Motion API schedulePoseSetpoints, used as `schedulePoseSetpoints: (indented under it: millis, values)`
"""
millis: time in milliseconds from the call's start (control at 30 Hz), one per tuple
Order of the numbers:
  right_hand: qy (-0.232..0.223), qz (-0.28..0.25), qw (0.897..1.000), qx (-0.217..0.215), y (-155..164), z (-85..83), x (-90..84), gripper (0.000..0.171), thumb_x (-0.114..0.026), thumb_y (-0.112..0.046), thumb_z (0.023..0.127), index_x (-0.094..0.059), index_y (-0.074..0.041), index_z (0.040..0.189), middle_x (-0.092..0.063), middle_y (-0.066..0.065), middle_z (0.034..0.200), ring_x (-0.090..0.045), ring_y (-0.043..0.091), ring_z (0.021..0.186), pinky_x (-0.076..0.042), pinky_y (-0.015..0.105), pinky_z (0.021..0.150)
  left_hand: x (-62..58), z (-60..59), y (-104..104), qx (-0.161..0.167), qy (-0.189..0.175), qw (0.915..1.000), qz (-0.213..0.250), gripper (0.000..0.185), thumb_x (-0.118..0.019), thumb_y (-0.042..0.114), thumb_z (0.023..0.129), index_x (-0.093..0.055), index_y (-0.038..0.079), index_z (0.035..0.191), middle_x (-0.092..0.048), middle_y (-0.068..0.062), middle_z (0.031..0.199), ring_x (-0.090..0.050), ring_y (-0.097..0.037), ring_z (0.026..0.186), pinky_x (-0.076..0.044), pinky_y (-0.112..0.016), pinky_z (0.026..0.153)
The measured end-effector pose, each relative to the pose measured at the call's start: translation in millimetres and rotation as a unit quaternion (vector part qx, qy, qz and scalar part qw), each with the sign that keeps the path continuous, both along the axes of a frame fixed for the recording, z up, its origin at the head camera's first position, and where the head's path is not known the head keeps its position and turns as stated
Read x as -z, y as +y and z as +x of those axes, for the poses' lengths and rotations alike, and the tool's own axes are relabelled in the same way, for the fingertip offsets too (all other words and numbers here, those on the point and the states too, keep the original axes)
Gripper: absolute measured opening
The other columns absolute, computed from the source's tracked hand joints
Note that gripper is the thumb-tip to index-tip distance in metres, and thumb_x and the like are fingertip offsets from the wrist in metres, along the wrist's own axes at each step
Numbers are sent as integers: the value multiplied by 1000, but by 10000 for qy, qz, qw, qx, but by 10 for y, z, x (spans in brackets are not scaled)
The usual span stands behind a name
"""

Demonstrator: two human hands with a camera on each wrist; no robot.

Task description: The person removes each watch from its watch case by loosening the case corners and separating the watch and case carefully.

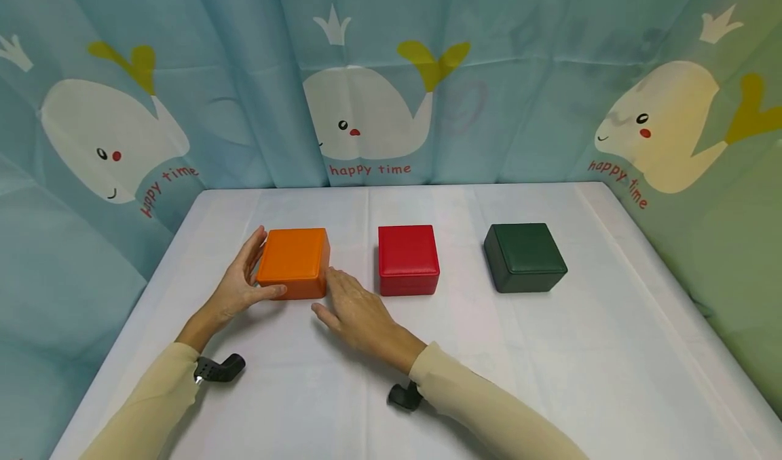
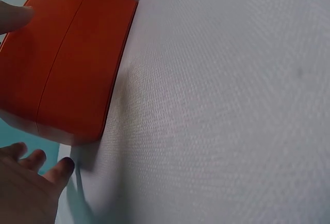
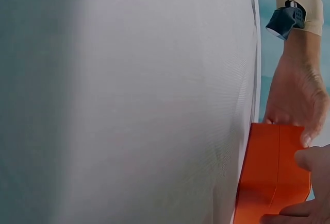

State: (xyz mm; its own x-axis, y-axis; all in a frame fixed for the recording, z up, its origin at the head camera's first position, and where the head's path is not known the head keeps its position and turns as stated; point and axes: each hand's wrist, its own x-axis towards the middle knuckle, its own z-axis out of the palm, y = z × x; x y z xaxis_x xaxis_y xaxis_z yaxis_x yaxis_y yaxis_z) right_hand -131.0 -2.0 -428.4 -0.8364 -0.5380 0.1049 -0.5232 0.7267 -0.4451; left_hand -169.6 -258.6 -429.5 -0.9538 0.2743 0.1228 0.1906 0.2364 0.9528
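Observation:
A square orange box (image 1: 295, 253) with a lid stands on the white-covered table, at the left in the head view. My left hand (image 1: 237, 289) is at the box's left side, fingers spread along it and thumb across the front face. In the left wrist view a gap shows between the fingertips (image 2: 61, 170) and the box (image 2: 77, 59). From the right, my right hand (image 1: 363, 316) reaches over with nearly straight fingers, its fingertips at the box's right side. The right thumb points away from the box. The lid seam looks closed in the right wrist view.
A red box (image 1: 408, 253) stands to the right of the orange one, and a dark green box (image 1: 527, 253) farther right. Behind the white table (image 1: 464, 378) hangs a blue curtain (image 1: 244, 87) with whale prints. A black wrist camera (image 1: 221, 368) sits at my left cuff.

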Motion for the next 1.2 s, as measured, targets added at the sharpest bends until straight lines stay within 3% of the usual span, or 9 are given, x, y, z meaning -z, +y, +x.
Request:
schedulePoseSetpoints:
  millis: [133, 233, 433, 633, 900, 1200]
  values:
    - [84, -85, 9999, -23, -20, -28, 11, 71, -55, -40, 105, -29, 1, 157, -42, 12, 157, -41, 23, 142, -38, 37, 111, 18, -35, 0, -16, -9, 10000, -95, 113, -79, -3, 79, -5, 5, 163, -3, -18, 168, -5, -38, 153, -12, -56, 118]
    - [188, -140, 9997, -42, -47, -48, 2, 71, -58, -37, 104, -29, 1, 157, -47, 11, 153, -46, 21, 138, -42, 36, 108, 21, -55, 0, 7, 30, 9999, -142, 114, -80, -3, 78, -5, 7, 164, -3, -19, 168, -5, -40, 152, -11, -64, 116]
    - [395, 13, 9992, 32, -123, -87, -76, 69, -61, -34, 104, -33, 3, 154, -58, 11, 141, -58, 21, 124, -51, 35, 97, -13, -73, -12, 117, -24, 9997, -211, 111, -80, -5, 78, -10, 7, 164, -11, -20, 167, -11, -42, 150, -14, -67, 114]
    - [474, 221, 9985, 137, -173, -134, -115, 58, -67, -34, 101, -45, 0, 143, -64, 8, 128, -63, 20, 112, -55, 34, 90, -56, -95, -38, 228, -11, 9984, -513, 103, -82, -2, 79, -20, 4, 162, -14, -19, 166, -13, -43, 150, -14, -68, 114]
    - [703, 254, 9970, 209, -194, -195, -115, 44, -74, -28, 95, -52, -4, 124, -67, 4, 94, -67, 18, 82, -56, 30, 70, -91, -182, -101, 278, 129, 9944, -1009, 99, -87, 2, 77, -29, 0, 157, -25, -22, 162, -20, -45, 146, -21, -69, 112]
    - [594, 280, 9974, 307, -223, -236, -115, 48, -76, -27, 95, -58, 3, 128, -69, 4, 91, -67, 17, 79, -56, 29, 69, -92, -220, -121, 272, 44, 9950, -955, 97, -88, 0, 75, -33, -1, 155, -26, -22, 161, -23, -50, 144, -23, -69, 111]
